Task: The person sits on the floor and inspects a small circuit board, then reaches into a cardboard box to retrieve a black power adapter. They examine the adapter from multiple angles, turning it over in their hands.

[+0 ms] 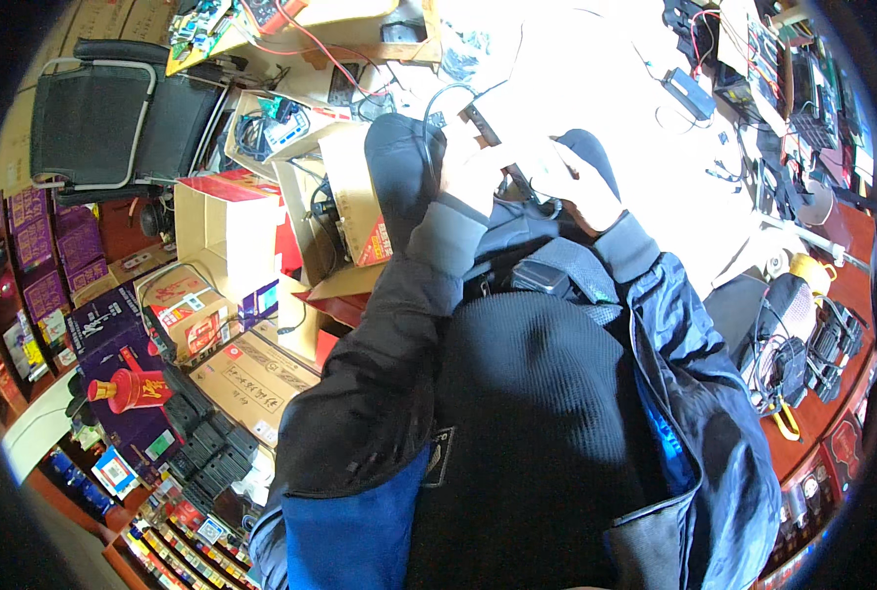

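Observation:
Over my lap, both hands are at a narrow dark bar (480, 125) that lies slanted between them. My left hand (468, 180) is closed at the bar's left side, near its upper part. A black cable (427, 126) loops up beside this hand. My right hand (578, 189) is closed at the bar's lower right end, where a short dark loop shows under the fingers. Strong glare washes out the fingertips, so their exact hold is unclear. The bar's kind cannot be made out.
Open cardboard boxes (224, 234) stand left of my legs, one with cables and a small device (286, 126). A black chair (94, 123) is at far left. A red bottle (136, 390) lies over dark boxes. Coiled cables and adapters (802, 359) rest on the wooden surface (856, 236) at right.

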Demonstrator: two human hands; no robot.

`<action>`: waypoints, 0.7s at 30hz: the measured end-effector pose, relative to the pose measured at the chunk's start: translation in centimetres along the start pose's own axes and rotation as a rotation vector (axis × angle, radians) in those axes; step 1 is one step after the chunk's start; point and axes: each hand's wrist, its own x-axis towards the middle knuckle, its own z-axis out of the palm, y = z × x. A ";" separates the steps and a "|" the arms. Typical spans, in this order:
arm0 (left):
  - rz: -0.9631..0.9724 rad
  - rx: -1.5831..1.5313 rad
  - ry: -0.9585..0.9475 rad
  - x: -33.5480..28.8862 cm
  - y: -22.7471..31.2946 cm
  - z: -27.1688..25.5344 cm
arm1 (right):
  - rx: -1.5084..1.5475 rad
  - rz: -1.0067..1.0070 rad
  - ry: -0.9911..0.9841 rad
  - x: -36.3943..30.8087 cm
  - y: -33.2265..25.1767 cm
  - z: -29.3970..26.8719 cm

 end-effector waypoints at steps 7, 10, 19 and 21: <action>0.017 -0.026 0.087 -0.2 4.6 0.7 | -0.018 -0.071 0.116 0.4 -4.7 0.1; 0.128 0.353 0.021 -0.5 8.5 0.7 | -0.018 -0.237 0.256 1.1 -6.5 1.3; 0.483 0.925 0.095 -0.8 10.5 0.9 | -0.254 -0.482 0.380 2.0 -11.2 1.3; 0.310 0.344 0.210 -1.0 10.0 1.5 | -0.393 -0.659 0.487 2.0 -11.4 1.1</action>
